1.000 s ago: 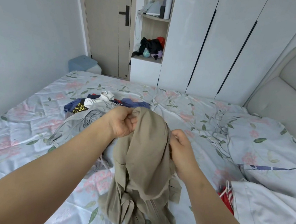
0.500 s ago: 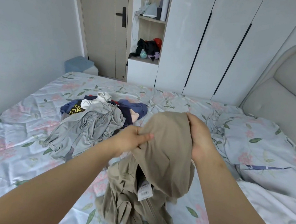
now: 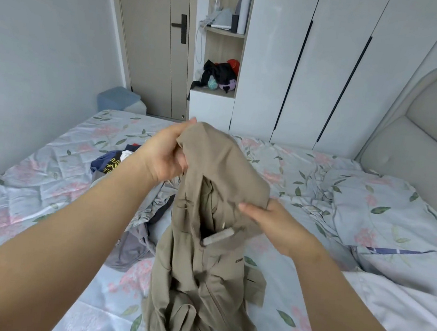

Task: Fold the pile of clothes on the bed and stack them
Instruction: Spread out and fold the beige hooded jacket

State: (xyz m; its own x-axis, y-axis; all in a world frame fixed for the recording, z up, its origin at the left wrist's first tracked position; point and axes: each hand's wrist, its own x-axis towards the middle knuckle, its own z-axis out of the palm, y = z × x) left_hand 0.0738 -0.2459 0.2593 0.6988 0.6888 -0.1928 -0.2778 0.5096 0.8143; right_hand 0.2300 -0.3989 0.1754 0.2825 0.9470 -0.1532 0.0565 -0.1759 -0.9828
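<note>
1. Khaki garment (image 3: 219, 171): thin, limp cloth, prob. light, no stiffness. Best taken at an edge seam, two pts spread apart. Bunched and creased, grey label (image 3: 218, 236) in the opening. Held up, hanging over bed (image 3: 47, 193).
2. Left hand (image 3: 164, 154): fingers curled on top edge. Right hand (image 3: 276, 222): fingers pinch a fold lower down, right side.
3. Pile of clothes (image 3: 110, 162): on bed, behind left arm.
</note>
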